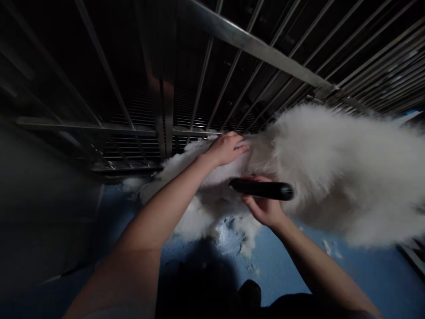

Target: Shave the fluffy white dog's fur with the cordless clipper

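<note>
A large animal with fluffy white fur (318, 168) stretches from the middle of the view to the right edge. Its coat is long on the right and cut short toward the left, where a smoother patch (219, 175) shows. My left hand (227, 149) rests on that short-haired part, fingers apart and pointing right. In my right hand (265, 208) is a black electric hair clipper (264, 189), its narrow end pointing left against the animal's side. The fingers wrap round the clipper from below. The clipper's blade is hard to make out.
A metal cage with upright bars (202, 84) stands right behind the animal. Cut tufts of white fur (247, 235) lie on the blue floor (279, 266). A grey panel (40, 190) is at the left. A dark shoe tip (249, 292) shows at the bottom.
</note>
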